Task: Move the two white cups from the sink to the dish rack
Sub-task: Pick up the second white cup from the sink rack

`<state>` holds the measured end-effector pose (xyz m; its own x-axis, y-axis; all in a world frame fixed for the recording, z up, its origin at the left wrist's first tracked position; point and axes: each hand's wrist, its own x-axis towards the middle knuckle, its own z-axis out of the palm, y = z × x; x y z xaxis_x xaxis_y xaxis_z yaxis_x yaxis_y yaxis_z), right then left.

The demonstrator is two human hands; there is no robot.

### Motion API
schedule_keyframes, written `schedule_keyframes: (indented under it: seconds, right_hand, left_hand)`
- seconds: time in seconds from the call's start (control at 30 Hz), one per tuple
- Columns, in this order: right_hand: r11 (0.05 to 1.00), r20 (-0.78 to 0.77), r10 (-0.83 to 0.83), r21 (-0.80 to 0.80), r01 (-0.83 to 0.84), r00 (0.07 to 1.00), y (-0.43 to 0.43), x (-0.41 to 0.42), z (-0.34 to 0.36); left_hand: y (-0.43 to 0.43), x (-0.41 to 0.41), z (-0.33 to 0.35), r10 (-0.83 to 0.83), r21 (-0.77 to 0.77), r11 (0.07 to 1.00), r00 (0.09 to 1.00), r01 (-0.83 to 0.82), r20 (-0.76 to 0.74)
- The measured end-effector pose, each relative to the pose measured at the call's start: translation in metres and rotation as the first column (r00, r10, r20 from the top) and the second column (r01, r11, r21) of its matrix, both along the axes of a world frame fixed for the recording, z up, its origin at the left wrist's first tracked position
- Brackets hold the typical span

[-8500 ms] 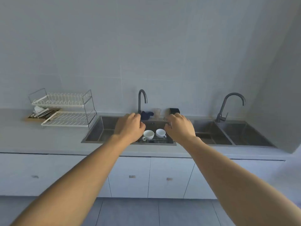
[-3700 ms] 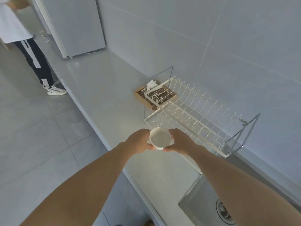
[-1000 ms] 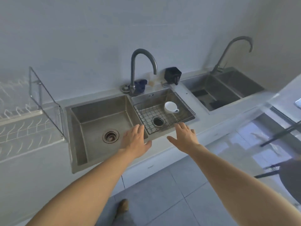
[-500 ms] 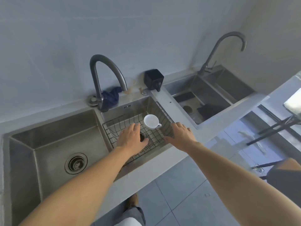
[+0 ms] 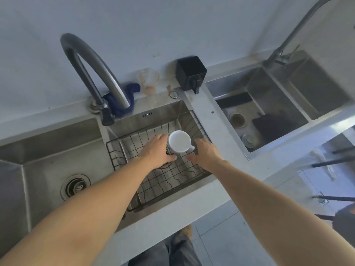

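Observation:
One white cup (image 5: pixel 179 141) with a small handle on its right stands upright in the black wire basket (image 5: pixel 113 156) inside the sink's right basin (image 5: pixel 163 114). My left hand (image 5: pixel 156 151) is at the cup's left side, fingers apart, fingertips close to its wall. My right hand (image 5: pixel 204 152) is at the cup's right side by the handle, fingers spread. Neither hand is closed around the cup. The dish rack and the other cup are out of view.
A curved grey tap (image 5: pixel 90 73) arches over the basin's back left, with a blue cloth (image 5: pixel 123 100) behind it. A black holder (image 5: pixel 191 73) and a clear plastic cup (image 5: pixel 148 80) stand on the back ledge. A larger basin (image 5: pixel 57 166) lies left, a second sink (image 5: pixel 269 104) right.
Both hands have moved forward and down into the basket, from its near part to either side of the cup. The view has closed in on the sink.

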<state>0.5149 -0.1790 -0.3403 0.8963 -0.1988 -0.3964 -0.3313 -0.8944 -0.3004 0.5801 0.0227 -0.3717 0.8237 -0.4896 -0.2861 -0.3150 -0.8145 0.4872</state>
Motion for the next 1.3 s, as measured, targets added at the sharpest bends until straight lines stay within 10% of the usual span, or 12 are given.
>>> schedule_keyframes:
  seconds: [0.83,1.3]
  right_hand:
    - [0.994,0.058,-0.079,0.08,0.075,0.995,0.012,0.018,-0.038]
    - [0.999,0.1,0.008,0.031,-0.012,0.995,0.085,-0.012,0.05]
  left_hand:
    - [-0.009,0.033,-0.034,0.008,-0.153,0.988,0.997,-0.021,-0.082]
    - [0.073,-0.01,0.048,0.035,-0.23,0.973,0.999,-0.038,-0.015]
